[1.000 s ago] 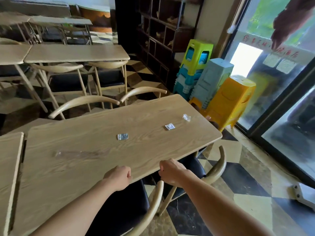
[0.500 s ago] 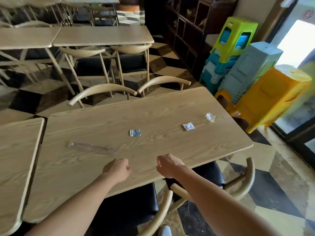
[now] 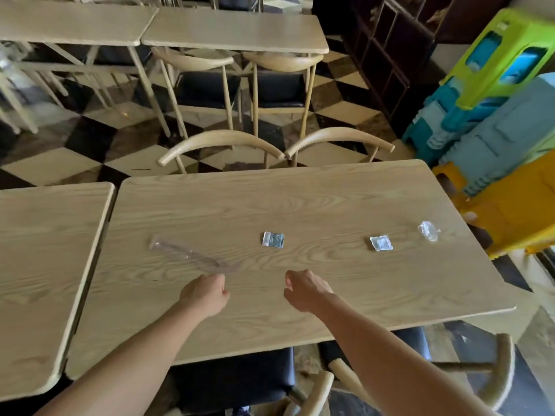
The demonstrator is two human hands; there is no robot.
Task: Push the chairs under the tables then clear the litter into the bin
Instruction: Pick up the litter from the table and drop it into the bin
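Both hands hover over the bench (image 3: 300, 205), left hand (image 3: 207, 295) and right hand (image 3: 304, 291) loosely curled, holding nothing. Ahead lie a clear wrapper (image 3: 192, 256), hard to make out, two foil packets (image 3: 272, 239) (image 3: 380, 243) and crumpled plastic (image 3: 429, 230). The chairs' seats (image 3: 234, 379) are partly hidden beneath the bench.

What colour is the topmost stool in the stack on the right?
Lime green, with blue showing through its openings; the head view shows it best.

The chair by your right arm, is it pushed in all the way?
No. The chair sticks out; its backrest is clear of the table.
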